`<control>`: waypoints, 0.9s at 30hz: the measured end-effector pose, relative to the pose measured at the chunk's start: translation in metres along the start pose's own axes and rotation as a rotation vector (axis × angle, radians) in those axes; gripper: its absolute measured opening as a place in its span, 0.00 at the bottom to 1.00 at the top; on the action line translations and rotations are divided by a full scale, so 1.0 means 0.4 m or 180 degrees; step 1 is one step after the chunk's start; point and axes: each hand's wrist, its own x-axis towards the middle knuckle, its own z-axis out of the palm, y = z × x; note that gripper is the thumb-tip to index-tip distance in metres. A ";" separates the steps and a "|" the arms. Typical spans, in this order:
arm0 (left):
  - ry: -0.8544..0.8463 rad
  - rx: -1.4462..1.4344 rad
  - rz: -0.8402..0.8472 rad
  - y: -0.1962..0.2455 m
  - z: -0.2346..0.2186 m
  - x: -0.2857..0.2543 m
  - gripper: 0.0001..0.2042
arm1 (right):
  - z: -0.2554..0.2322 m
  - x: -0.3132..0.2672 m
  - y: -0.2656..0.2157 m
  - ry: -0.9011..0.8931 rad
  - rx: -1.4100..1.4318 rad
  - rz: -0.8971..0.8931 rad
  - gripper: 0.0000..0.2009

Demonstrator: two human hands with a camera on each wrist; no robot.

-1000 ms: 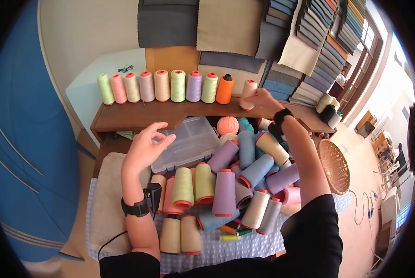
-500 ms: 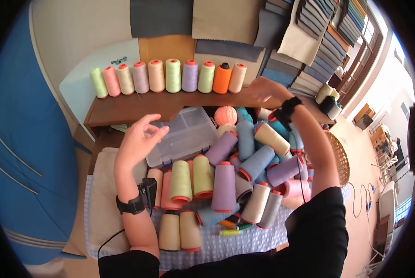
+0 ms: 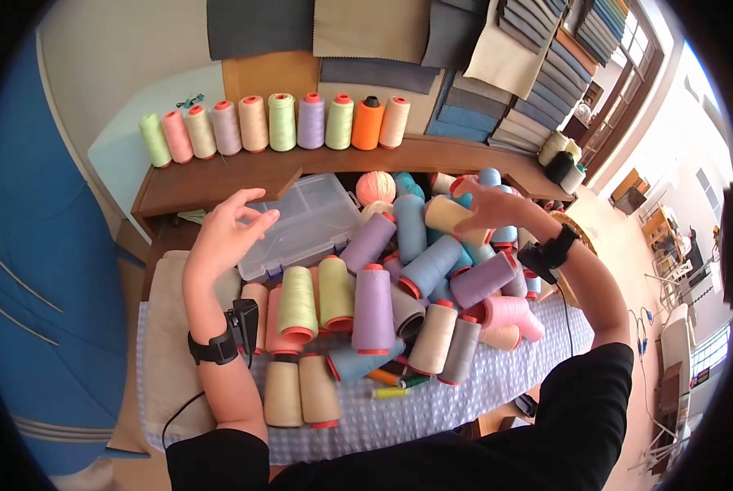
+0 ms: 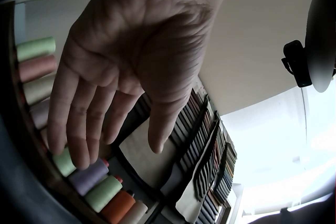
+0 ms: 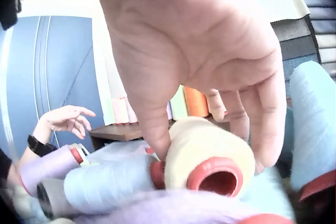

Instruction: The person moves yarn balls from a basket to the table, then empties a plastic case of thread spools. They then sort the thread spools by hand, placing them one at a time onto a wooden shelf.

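Observation:
Over the thread pile, my right hand (image 3: pixel 497 206) reaches down to a cream thread cone (image 3: pixel 446 216). In the right wrist view, its thumb (image 5: pixel 156 134) lies along one side of the cone and its fingers hang on the other, fairly straight; the cone's red base faces the camera. My left hand (image 3: pixel 226 233) hovers with loosely bent fingers above a clear plastic case (image 3: pixel 305 217), holding nothing. On the wooden shelf (image 3: pixel 219 178) stands a row of upright spools, with an orange spool (image 3: pixel 368 124) and a pale peach spool (image 3: pixel 394 123) at its right end.
Purple cones (image 3: pixel 373 311), blue cones (image 3: pixel 430 266) and green cones (image 3: pixel 299 303) crowd the checked cloth (image 3: pixel 432 417). A peach yarn ball (image 3: pixel 375 188) sits behind them. Fabric swatches (image 3: pixel 370 29) hang on the wall. A wicker basket (image 3: pixel 583 282) is partly hidden by my right forearm.
My right hand has let go of the pale peach spool at the row's end and come down to the cream cone. The left hand keeps its pose while the head view shifts slightly.

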 end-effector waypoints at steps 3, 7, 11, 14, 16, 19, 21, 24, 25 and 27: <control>0.0055 -0.0016 0.0019 -0.006 0.001 0.002 0.26 | -0.084 0.047 -0.009 -0.0005 0.1225 0.0130 0.35; 0.0036 0.0034 0.0074 -0.015 0.004 0.005 0.26 | -0.105 0.228 0.055 0.1449 0.0751 -0.0246 0.33; 0.0078 0.0009 0.0017 -0.016 0.000 0.004 0.25 | -0.109 0.367 0.063 0.1570 0.1027 0.0310 0.34; 0.0093 -0.0013 -0.0074 -0.014 0.000 0.002 0.25 | -0.084 0.447 0.076 0.1890 0.0648 0.0208 0.33; 0.0104 -0.0003 -0.0068 -0.010 -0.002 0.004 0.25 | -0.085 0.461 0.074 0.2145 0.0411 0.0096 0.33; -0.0034 -0.0155 -0.0020 -0.007 0.003 0.001 0.26 | -0.124 0.375 0.027 0.1855 0.0485 -0.0166 0.33; -0.0130 -0.0311 0.0017 -0.001 0.012 0.006 0.26 | -0.141 0.302 -0.039 0.1580 0.0599 -0.0533 0.32; -0.0336 -0.0740 0.0215 0.017 0.043 0.001 0.30 | -0.128 0.154 -0.190 0.1257 0.1365 -0.1564 0.28; -0.0395 -0.0788 0.0449 0.031 0.055 -0.006 0.31 | -0.119 0.109 -0.241 0.1314 0.1327 -0.1775 0.26; -0.0416 -0.0792 0.0655 0.064 0.071 -0.019 0.33 | -0.094 0.055 -0.322 0.0887 0.2030 -0.2084 0.27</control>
